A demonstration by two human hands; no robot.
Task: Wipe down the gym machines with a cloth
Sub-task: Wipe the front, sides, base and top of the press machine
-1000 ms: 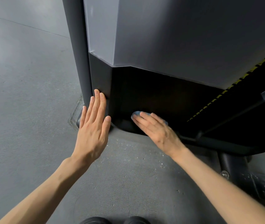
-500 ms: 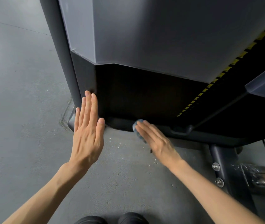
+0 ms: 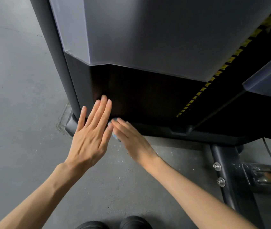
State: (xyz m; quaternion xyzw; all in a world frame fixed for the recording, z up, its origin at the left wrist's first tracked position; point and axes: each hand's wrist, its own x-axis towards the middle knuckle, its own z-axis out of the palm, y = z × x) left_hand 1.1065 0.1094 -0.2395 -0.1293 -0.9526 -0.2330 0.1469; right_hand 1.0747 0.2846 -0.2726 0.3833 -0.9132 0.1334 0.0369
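Note:
A tall gym machine fills the upper view, with a grey shroud (image 3: 148, 38) above a dark lower panel (image 3: 148, 96) and a black base rail (image 3: 172, 129) at floor level. My right hand (image 3: 131, 139) lies flat with straight fingers over a small blue cloth (image 3: 114, 128), pressing it against the left end of the base rail. Most of the cloth is hidden under the hand. My left hand (image 3: 91, 131) is held flat with straight fingers at the lower left corner of the dark panel, close beside the right hand's fingertips.
A strip of yellow labels (image 3: 214, 78) runs diagonally at the right. A dark frame leg with two bolts (image 3: 220, 174) and a metal bracket (image 3: 263, 176) stand at the lower right. Grey speckled floor (image 3: 23, 113) spreads to the left. My shoes (image 3: 114, 223) are at the bottom.
My right hand has slid the cloth leftward along the base rail toward the corner. My left hand now sits further right on the panel, next to the right hand. The view has shifted.

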